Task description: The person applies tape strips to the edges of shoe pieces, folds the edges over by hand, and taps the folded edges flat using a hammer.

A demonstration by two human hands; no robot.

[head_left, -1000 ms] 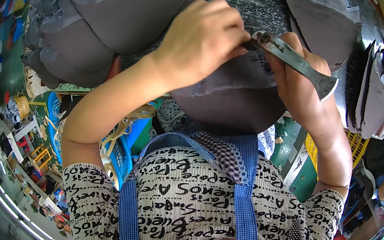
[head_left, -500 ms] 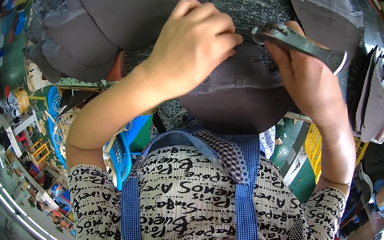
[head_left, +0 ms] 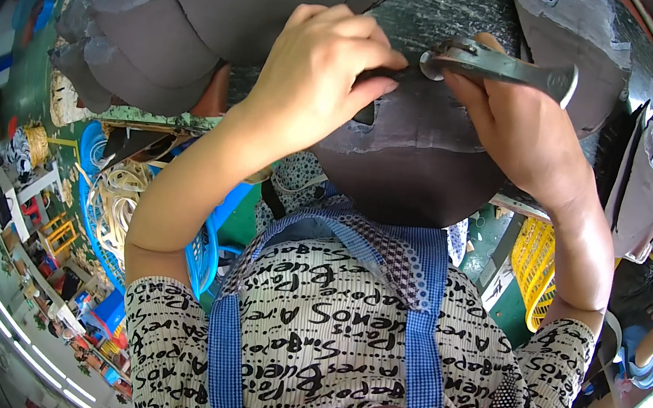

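Note:
My right hand [head_left: 520,131] is closed round a cobbler's hammer [head_left: 500,66], its handle mostly hidden in the grip. The hammer's round face points left toward my left hand, and its flared end is to the right. Below lies a dark brown leather piece [head_left: 423,172] with a pale roughened band and a rounded edge hanging over the table's near side. My left hand [head_left: 316,73] is at this piece's upper left, thumb and fingers bent round a dark edge of it. The fingertips are partly hidden.
Overlapping dark leather pieces [head_left: 158,38] are heaped at the left of the worn dark table [head_left: 445,12]. Another leather piece [head_left: 574,47] lies at the far right, with a stack of pieces [head_left: 638,181] beside it. Below are a blue basket [head_left: 205,262] and a yellow basket [head_left: 534,262]. A co-worker [head_left: 652,350] is at the right.
My left thumb has spread away from the fingers, and a dark edge shows between them. The hammer has tilted slightly and shifted a little left. The whole view has moved slightly.

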